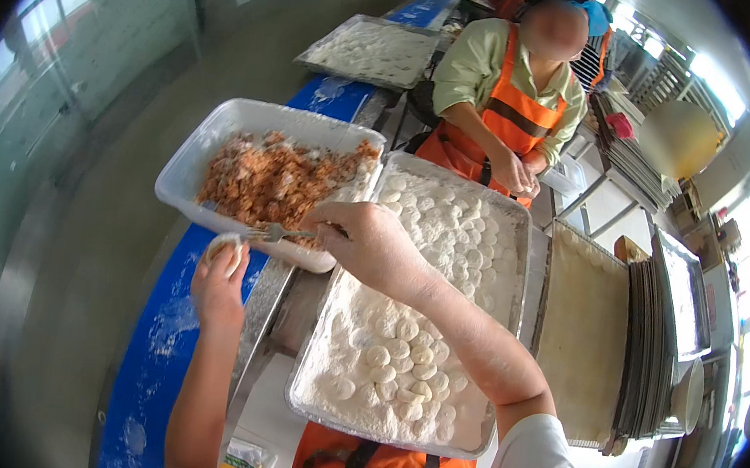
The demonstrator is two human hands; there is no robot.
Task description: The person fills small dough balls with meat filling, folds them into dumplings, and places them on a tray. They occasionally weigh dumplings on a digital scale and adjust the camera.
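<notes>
My left hand (222,283) cups a thin dough wrapper (225,247) beside the near left corner of a plastic tub. In my right hand (367,243) is a metal fork (276,232), its tines pointing left close to the wrapper. Reddish-brown chopped filling (271,175) fills much of the translucent white tub (179,172), with some white powder on top. In front of me lies a metal tray (488,445) dusted with white flour. Several small round dough pieces (402,350) sit on it, and my right forearm crosses above them.
A blue conveyor belt (150,347) with flour marks runs along the left. A floured tray (373,52) stands farther along it. Opposite, a co-worker (519,105) in an orange apron works with both hands together. Stacked trays (651,345) stand at right. A printed packet (246,466) lies below.
</notes>
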